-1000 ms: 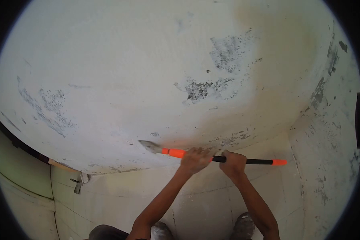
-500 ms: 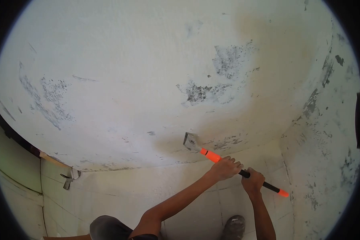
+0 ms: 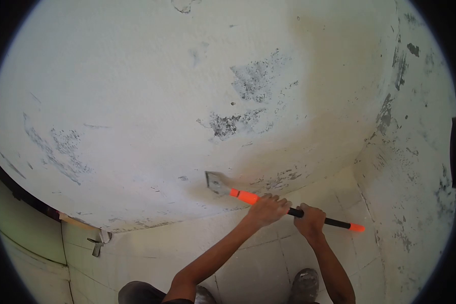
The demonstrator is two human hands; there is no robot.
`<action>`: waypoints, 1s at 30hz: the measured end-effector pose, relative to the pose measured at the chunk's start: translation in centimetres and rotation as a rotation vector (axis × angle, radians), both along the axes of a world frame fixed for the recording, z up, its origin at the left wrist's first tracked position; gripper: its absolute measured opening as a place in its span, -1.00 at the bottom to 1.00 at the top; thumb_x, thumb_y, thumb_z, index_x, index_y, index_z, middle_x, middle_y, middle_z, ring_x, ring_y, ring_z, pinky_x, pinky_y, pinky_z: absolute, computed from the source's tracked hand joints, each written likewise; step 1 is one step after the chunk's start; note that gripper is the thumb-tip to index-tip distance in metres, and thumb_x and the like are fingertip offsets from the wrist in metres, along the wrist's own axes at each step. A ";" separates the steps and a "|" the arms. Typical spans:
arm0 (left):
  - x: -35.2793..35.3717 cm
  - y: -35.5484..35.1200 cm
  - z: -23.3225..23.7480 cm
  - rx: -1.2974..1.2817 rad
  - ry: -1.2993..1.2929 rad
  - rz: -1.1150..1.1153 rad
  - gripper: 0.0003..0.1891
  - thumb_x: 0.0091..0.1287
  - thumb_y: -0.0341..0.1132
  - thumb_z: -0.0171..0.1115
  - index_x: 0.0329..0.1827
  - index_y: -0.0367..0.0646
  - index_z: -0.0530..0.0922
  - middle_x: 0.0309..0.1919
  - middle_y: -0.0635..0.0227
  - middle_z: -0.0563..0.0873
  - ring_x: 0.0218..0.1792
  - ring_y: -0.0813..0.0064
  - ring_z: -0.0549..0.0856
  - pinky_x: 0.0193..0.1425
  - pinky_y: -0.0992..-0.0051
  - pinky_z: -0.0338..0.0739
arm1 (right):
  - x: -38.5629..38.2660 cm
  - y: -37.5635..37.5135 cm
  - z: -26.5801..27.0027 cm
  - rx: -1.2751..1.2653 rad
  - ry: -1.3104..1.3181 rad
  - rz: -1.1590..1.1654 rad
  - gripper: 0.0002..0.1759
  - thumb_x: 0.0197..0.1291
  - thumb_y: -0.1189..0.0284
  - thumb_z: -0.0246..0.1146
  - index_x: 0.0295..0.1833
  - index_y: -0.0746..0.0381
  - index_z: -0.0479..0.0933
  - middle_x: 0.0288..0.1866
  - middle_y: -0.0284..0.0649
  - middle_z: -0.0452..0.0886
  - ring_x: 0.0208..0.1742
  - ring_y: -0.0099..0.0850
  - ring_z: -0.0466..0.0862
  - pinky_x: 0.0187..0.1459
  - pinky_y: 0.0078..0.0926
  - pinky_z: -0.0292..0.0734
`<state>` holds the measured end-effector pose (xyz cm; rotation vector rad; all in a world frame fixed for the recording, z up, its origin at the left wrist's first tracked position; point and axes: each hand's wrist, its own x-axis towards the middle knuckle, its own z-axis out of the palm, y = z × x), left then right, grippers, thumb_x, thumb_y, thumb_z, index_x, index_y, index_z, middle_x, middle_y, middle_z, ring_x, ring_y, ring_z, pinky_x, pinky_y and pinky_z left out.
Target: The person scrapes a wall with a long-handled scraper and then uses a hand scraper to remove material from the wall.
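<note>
Your left hand [image 3: 269, 210] and right hand [image 3: 310, 221] are closed around the long-handled scraper [image 3: 295, 212] (orange at both handle ends), its blade [image 3: 217, 183] near the scuffed lower wall [image 3: 137, 167], above the tiled floor [image 3: 258, 258].

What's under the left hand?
The left hand wraps the handle: orange shows on one side, black on the other. The stretch beneath the hand is covered.

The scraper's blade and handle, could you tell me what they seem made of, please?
The blade looks like dull metal, being grey and plate-like. The handle may be plastic or coated metal: its orange and black sections look smooth and evenly coloured.
</note>
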<state>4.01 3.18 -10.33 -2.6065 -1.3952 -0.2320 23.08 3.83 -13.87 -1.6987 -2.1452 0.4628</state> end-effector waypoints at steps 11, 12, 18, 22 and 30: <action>1.8 0.9 -1.3 0.005 -0.020 -0.089 -0.92 0.25 -0.29 0.23 -0.23 -0.01 0.59 -0.44 0.49 0.66 -0.28 0.45 0.72 -0.19 0.41 0.57 | 1.5 -0.1 -0.8 0.023 0.056 -0.093 -0.85 0.10 0.35 0.30 -0.45 0.16 0.60 -0.54 -0.02 0.63 -0.38 0.06 0.68 -0.31 -0.03 0.53; 1.7 0.9 -1.2 -0.002 -0.016 -0.095 -0.92 0.25 -0.29 0.23 -0.23 -0.01 0.59 -0.44 0.49 0.66 -0.28 0.45 0.72 -0.19 0.41 0.57 | 1.4 -0.3 -0.8 0.000 0.042 -0.079 -0.87 0.10 0.36 0.30 -0.44 0.15 0.62 -0.54 -0.01 0.63 -0.39 0.06 0.68 -0.31 -0.03 0.53; 2.5 0.9 -0.9 -0.052 -0.039 -0.090 -0.92 0.26 -0.34 0.20 -0.22 -0.07 0.56 -0.35 0.39 0.67 -0.22 0.35 0.73 -0.07 0.34 0.58 | 2.4 -0.5 -0.8 -0.004 0.036 -0.080 -0.93 0.03 0.37 0.32 -0.38 0.12 0.64 -0.52 -0.08 0.66 -0.40 0.01 0.70 -0.31 -0.08 0.55; 3.4 1.4 -1.3 0.046 -0.078 -0.107 -0.90 0.26 -0.27 0.24 -0.20 0.01 0.63 -0.42 0.53 0.64 -0.27 0.47 0.71 -0.18 0.42 0.58 | 3.3 0.0 -0.9 -0.032 0.018 -0.110 -0.87 -0.02 0.35 0.36 -0.29 0.07 0.69 -0.48 -0.15 0.70 -0.38 -0.05 0.72 -0.26 -0.13 0.56; 2.1 1.2 -1.2 0.031 -0.018 -0.080 -0.91 0.27 -0.29 0.22 -0.20 0.01 0.62 -0.41 0.53 0.64 -0.28 0.46 0.71 -0.17 0.41 0.58 | 1.9 -0.2 -1.0 -0.031 0.011 -0.079 -0.92 -0.04 0.40 0.34 -0.36 0.10 0.67 -0.49 -0.12 0.68 -0.37 -0.04 0.71 -0.27 -0.13 0.57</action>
